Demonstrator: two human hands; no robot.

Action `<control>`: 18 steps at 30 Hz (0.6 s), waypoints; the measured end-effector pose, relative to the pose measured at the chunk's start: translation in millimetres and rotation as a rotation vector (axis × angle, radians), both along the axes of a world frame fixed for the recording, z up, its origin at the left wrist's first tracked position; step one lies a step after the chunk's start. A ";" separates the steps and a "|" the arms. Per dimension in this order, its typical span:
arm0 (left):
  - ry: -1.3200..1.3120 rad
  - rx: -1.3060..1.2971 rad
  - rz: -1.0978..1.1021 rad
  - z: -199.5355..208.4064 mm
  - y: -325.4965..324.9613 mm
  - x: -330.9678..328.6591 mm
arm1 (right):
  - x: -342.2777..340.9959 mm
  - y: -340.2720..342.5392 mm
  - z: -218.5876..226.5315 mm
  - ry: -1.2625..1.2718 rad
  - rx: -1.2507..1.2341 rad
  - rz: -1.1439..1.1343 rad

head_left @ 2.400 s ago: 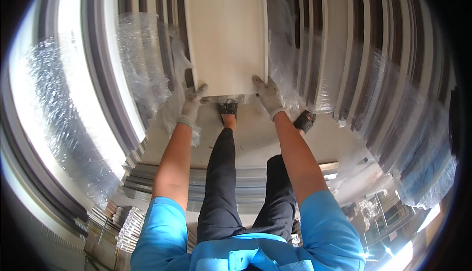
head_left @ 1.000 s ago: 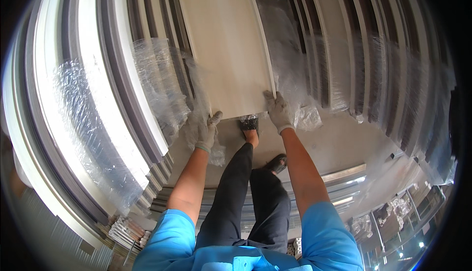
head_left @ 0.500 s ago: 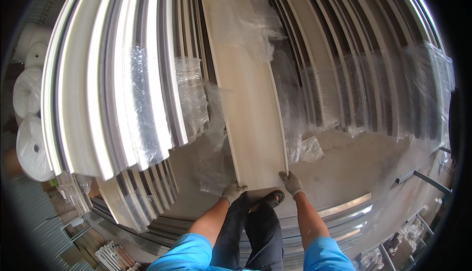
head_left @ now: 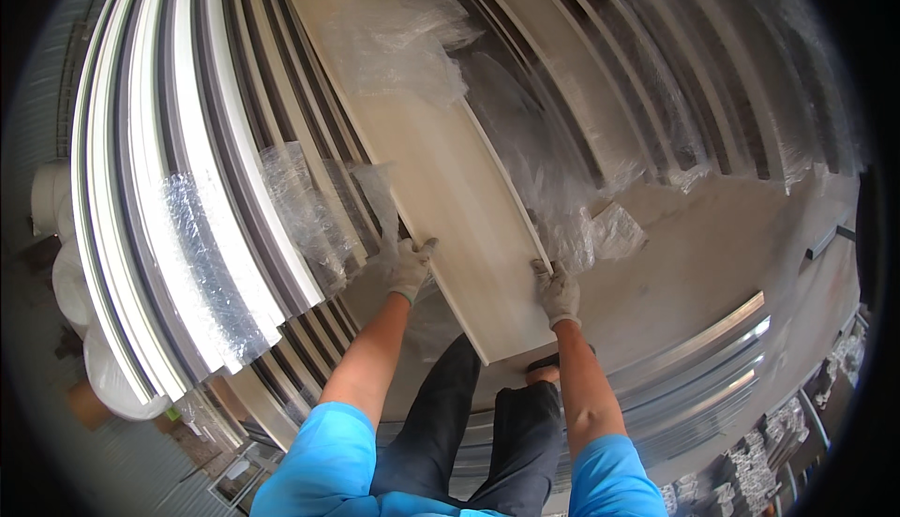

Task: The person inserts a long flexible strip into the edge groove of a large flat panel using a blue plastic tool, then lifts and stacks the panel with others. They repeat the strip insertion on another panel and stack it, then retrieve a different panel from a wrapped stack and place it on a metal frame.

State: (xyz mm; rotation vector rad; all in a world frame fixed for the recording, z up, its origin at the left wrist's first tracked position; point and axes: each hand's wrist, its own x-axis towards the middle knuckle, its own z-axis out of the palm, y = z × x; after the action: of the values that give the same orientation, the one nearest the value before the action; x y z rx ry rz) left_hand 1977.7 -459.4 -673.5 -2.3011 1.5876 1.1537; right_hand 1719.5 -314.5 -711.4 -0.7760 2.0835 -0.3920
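Observation:
A long beige panel [head_left: 459,208] with raised side rims runs from the far top down to my legs. Its near end hangs out over my thighs. My gloved left hand [head_left: 411,270] is closed on the panel's left rim, a little back from the end. On the opposite rim my gloved right hand [head_left: 559,294] is closed too, with its fingers bent over the edge. The undersides of both grips are hidden. Crumpled clear plastic film [head_left: 398,34] lies across the panel's far part.
On the left are stacked white and grey long profiles [head_left: 202,236], partly wrapped. More wrapped panels [head_left: 600,76] stand at right. Loose film [head_left: 614,236] lies on the concrete floor [head_left: 656,283]. Metal strips [head_left: 694,376] lie near my legs, and white rolls [head_left: 112,376] stand far left.
Both hands have shifted from the panel's near corners to farther up its side rims. The panel now slants toward the upper left in the picture, and the view has turned.

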 end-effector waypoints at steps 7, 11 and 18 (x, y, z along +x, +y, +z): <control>0.004 -0.661 -0.145 39.5 -65.4 -58.3 | -6.1 63.7 6.1 0.037 -0.004 0.001; -0.203 -0.890 -0.256 14.7 -157.9 -67.7 | -22.8 118.6 8.3 -0.044 0.057 -0.017; 0.171 -0.331 -0.406 -29.2 -187.6 -51.9 | -34.6 159.4 14.2 -0.013 0.089 0.041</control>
State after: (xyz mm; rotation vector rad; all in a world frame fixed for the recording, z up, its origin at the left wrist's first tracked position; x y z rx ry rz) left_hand 1925.8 -647.0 -702.7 -1.9397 2.3271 1.0715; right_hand 1684.9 -155.1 -697.3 -0.7597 2.0547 -0.2798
